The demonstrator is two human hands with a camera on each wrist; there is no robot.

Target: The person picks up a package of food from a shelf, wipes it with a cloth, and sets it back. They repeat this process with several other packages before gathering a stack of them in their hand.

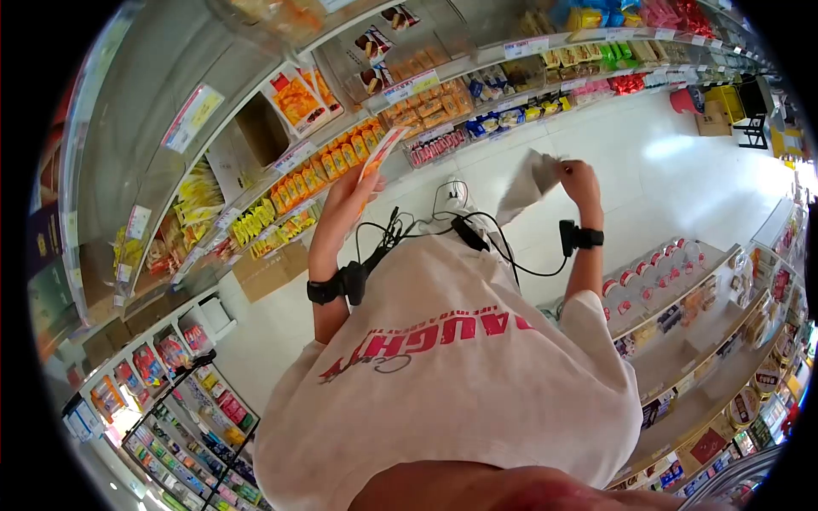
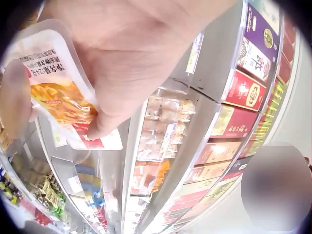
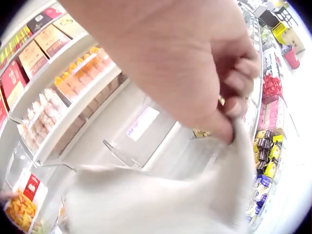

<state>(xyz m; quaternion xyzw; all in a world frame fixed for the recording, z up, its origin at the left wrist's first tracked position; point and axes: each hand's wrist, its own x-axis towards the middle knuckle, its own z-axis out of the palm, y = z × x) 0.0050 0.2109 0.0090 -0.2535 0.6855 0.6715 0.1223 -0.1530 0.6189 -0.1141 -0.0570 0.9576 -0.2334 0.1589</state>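
Note:
My left hand [image 1: 343, 204] grips a flat snack packet [image 2: 63, 100] between thumb and fingers. The packet is white with an orange food picture and rounded corners, and in the head view it stands tilted before the shelves. My right hand [image 1: 582, 181] pinches a limp greyish-white cloth [image 3: 156, 202] by one end between thumb and curled fingers. The rest of the cloth hangs down and out to the left, over the floor in the head view. Two similar orange-pictured packets [image 1: 300, 95] stand on the shelf beyond my left hand.
Curved shelves [image 1: 503, 53] of wrapped snacks run along the far side, with an open brown box [image 1: 260, 128] among them. Black cables [image 1: 520, 266] hang by my waist. Behind my right arm stand clear jars [image 1: 652, 277] and lower shelving. A cardboard box [image 1: 271, 271] sits on the floor.

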